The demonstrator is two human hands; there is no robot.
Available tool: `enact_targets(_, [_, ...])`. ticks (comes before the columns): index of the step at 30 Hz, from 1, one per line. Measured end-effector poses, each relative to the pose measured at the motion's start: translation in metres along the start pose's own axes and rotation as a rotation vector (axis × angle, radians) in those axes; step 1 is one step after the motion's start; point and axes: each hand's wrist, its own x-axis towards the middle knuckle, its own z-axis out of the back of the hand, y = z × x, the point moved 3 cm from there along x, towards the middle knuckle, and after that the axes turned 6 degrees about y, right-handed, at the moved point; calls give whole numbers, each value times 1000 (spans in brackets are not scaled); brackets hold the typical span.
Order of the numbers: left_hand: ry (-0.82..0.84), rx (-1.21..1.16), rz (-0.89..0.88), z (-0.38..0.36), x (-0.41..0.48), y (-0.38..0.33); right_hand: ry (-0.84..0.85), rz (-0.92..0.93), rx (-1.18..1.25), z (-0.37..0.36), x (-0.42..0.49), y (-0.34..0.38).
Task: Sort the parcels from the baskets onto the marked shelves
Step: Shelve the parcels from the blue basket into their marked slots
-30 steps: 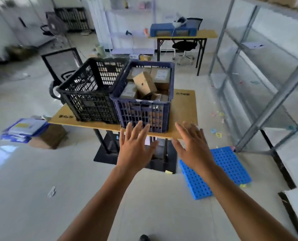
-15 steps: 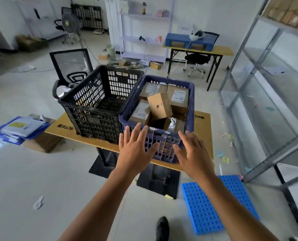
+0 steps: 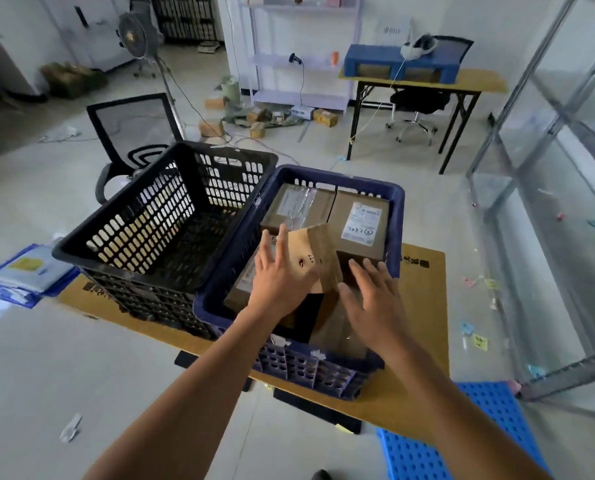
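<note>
A blue basket (image 3: 395,199) holds several brown cardboard parcels. One small parcel (image 3: 318,254) stands tilted on top of the others. My left hand (image 3: 280,277) lies over the basket with fingers spread straight, its palm against the tilted parcel's left face. My right hand (image 3: 372,299) hovers open just right of that parcel, fingers straight. Two flat parcels with white labels (image 3: 360,220) lie at the basket's far end. Beside the blue basket stands a black basket (image 3: 123,233), in which no parcels show. The metal shelves (image 3: 563,109) rise on the right.
Both baskets stand on a low wooden table (image 3: 424,306). A blue perforated pallet (image 3: 427,452) lies on the floor at bottom right. A black office chair (image 3: 133,133) is behind the black basket. A stack of blue mailers (image 3: 26,275) lies at left. A desk (image 3: 424,81) stands farther back.
I have come closer to the table. Both hands moved forward from in front of the blue basket to over it, and the left hand now touches the tilted parcel.
</note>
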Motion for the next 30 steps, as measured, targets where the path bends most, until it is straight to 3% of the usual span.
enact_targets(4, [61, -57, 86, -17, 39, 0, 49, -35, -28, -5, 23, -9])
enact_targets(9, [14, -157, 0, -26, 59, 3, 30, -42, -271, -20, 29, -13])
enact_targets(15, [86, -189, -92, -17, 63, 8, -27, -112, -271, -23, 29, -14])
enact_targets(25, [269, -483, -201, 27, 46, 16, -160, -283, 257, -6, 27, 24])
enact_targets(30, [631, -802, -325, 36, 39, 21, -143, -249, 537, 2, 12, 56])
